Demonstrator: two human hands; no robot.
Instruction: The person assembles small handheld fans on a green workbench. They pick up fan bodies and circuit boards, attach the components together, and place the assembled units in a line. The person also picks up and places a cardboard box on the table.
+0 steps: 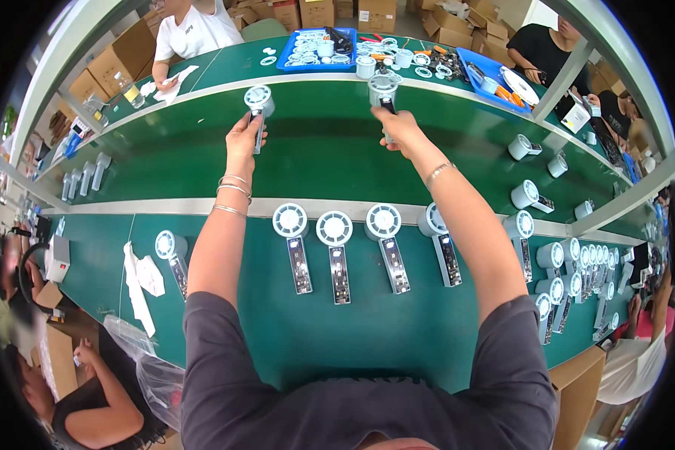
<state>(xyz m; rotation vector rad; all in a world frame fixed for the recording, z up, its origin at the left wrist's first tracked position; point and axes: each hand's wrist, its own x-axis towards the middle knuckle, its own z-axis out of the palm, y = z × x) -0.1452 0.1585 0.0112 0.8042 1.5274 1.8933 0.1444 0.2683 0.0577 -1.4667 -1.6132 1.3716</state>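
Both arms reach out over the green middle shelf. My left hand (241,139) is closed round the handle of a pale handheld fan (259,97), its round head upward. My right hand (403,132) grips the dark-topped handle of another handheld fan (383,88), whose head overlaps the upper shelf's edge. On the bench below, several similar fans lie in a row, such as a fan (334,229) with its handle open and a circuit board (339,274) showing. My right forearm partly covers one fan (432,220) in that row.
White cloths (136,281) and a clear plastic bag (157,379) lie at the left. Many fans (574,283) crowd the right end. Blue trays of parts (318,66) (469,71) stand on the upper shelf. Grey frame posts (615,199) flank the bench. People sit around it.
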